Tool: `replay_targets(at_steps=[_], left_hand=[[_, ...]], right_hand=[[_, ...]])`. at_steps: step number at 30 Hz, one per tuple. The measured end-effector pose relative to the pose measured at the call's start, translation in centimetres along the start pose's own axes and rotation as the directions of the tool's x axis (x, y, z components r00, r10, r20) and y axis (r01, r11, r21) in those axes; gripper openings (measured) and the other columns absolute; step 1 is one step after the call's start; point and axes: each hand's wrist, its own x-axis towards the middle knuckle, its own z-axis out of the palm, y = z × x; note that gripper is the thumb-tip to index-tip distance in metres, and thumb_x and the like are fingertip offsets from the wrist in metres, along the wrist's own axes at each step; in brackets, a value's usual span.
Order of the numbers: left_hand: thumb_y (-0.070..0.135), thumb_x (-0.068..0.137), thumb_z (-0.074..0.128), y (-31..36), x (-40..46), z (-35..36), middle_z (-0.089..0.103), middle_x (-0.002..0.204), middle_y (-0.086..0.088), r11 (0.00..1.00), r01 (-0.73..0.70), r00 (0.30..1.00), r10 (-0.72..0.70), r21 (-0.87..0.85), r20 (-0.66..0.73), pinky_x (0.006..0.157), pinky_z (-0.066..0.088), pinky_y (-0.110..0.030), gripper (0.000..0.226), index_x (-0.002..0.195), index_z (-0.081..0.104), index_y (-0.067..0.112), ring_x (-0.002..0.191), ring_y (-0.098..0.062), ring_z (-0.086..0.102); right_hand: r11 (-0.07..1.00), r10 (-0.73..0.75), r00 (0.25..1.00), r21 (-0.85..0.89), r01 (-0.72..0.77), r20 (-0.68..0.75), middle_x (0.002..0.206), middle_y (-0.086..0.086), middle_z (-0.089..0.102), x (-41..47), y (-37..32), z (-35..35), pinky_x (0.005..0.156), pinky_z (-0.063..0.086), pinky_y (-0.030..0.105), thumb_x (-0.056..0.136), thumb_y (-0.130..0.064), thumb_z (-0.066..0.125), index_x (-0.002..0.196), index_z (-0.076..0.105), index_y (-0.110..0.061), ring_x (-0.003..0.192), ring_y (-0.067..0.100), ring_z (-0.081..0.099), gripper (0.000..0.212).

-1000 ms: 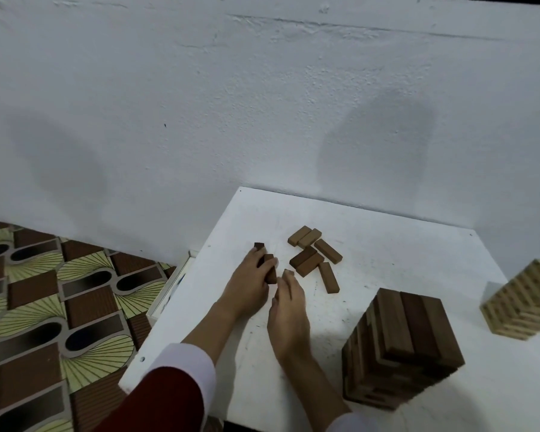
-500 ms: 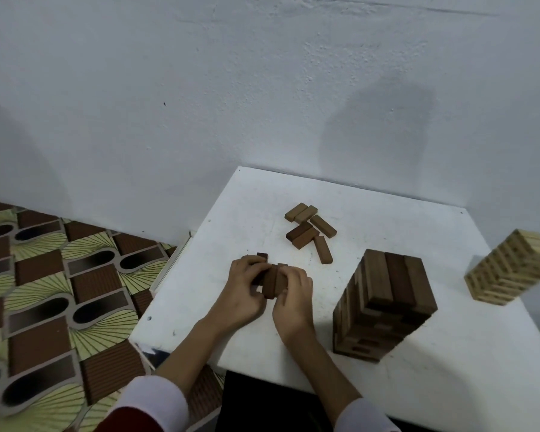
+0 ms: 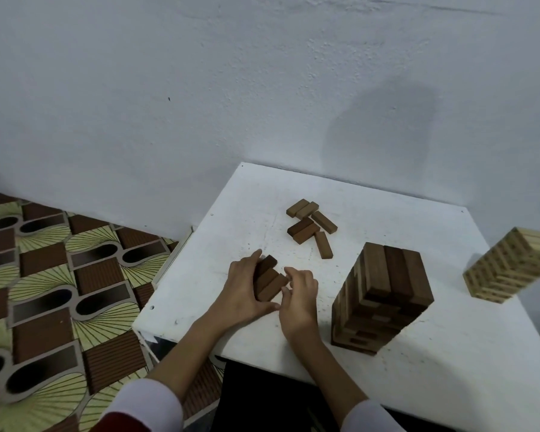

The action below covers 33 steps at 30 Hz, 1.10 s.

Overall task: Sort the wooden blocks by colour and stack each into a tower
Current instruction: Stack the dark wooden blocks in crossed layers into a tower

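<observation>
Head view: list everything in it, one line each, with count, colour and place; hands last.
Table: one, white, against the wall.
Loose blocks: six, brown, flat on the table's far side.
Held blocks: three, dark brown, side by side between the hands.
Dark tower: one, brown, right of the hands.
Pale tower: one, light wood, at the table's right edge.
Wall: white, behind the table.
Floor: brown and green pattern, left of the table.
Left hand: curled round the held blocks' left side.
Right hand: fingers curled at their right side.

Bare table [image 3: 449, 369] nearest; dark tower [image 3: 384, 300] and loose blocks [image 3: 309, 227] obstruct beyond
</observation>
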Motion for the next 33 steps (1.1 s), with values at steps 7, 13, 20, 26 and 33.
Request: replay_targets(at_steps=[7, 13, 20, 26, 33], left_hand=[[0.013, 0.06, 0.067, -0.9, 1.8, -1.5, 0.049, 0.129, 0.006, 0.99, -0.024, 0.979, 0.052, -0.14, 0.198, 0.096, 0.042, -0.017, 0.089, 0.14, 0.031, 0.028, 0.12, -0.004, 0.047], [0.018, 0.058, 0.077, -1.6, 1.7, -1.0, 0.045, 0.13, 0.005, 0.992, -0.036, 0.99, 0.052, -0.125, 0.131, 0.09, 0.032, -0.001, 0.095, 0.141, 0.031, 0.025, 0.118, 0.005, 0.039], [0.019, 0.066, 0.082, -1.7, 1.8, -1.0, 0.046, 0.125, 0.007, 0.995, -0.05, 0.992, 0.06, -0.091, 0.11, 0.085, 0.03, 0.004, 0.093, 0.142, 0.029, 0.026, 0.113, 0.006, 0.041], [0.022, 0.068, 0.081, -1.8, 1.5, -0.8, 0.044, 0.121, 0.011, 0.996, -0.047, 0.996, 0.053, -0.076, 0.074, 0.085, 0.031, 0.002, 0.09, 0.142, 0.03, 0.023, 0.112, 0.0, 0.042], [0.016, 0.068, 0.08, -1.9, 1.5, -0.8, 0.045, 0.125, 0.009, 0.996, -0.034, 0.995, 0.041, -0.082, 0.088, 0.088, 0.033, -0.002, 0.091, 0.143, 0.029, 0.023, 0.116, -0.004, 0.043]], right_hand=[[0.962, 0.211, 0.976, 0.192, -0.196, -0.062, 0.127, 0.002, 0.043, 0.5, -0.3, -0.1, 0.096, 0.035, 0.018, 0.087, 0.017, 0.028, 0.135, 0.041, -0.012, 0.111, 0.012, 0.043, 0.057], [0.979, 0.173, 0.985, 0.109, -0.173, 0.004, 0.129, 0.0, 0.04, 0.3, -0.4, -0.1, 0.099, 0.035, 0.017, 0.087, 0.017, 0.031, 0.141, 0.035, -0.019, 0.108, 0.006, 0.042, 0.064], [0.983, 0.154, 0.988, 0.093, -0.157, 0.03, 0.123, -0.003, 0.042, 0.3, 0.0, -0.1, 0.096, 0.035, 0.015, 0.088, 0.015, 0.03, 0.139, 0.039, -0.019, 0.104, 0.006, 0.044, 0.061], [0.983, 0.125, 0.992, 0.132, -0.125, 0.011, 0.12, -0.001, 0.045, 0.1, 0.2, -0.2, 0.093, 0.034, 0.013, 0.091, 0.011, 0.031, 0.134, 0.044, -0.018, 0.103, 0.005, 0.046, 0.054], [0.982, 0.103, 0.994, 0.158, -0.099, -0.021, 0.117, -0.001, 0.049, 0.0, 0.5, 0.0, 0.092, 0.039, 0.015, 0.091, 0.009, 0.038, 0.13, 0.047, -0.016, 0.1, 0.006, 0.049, 0.047]])
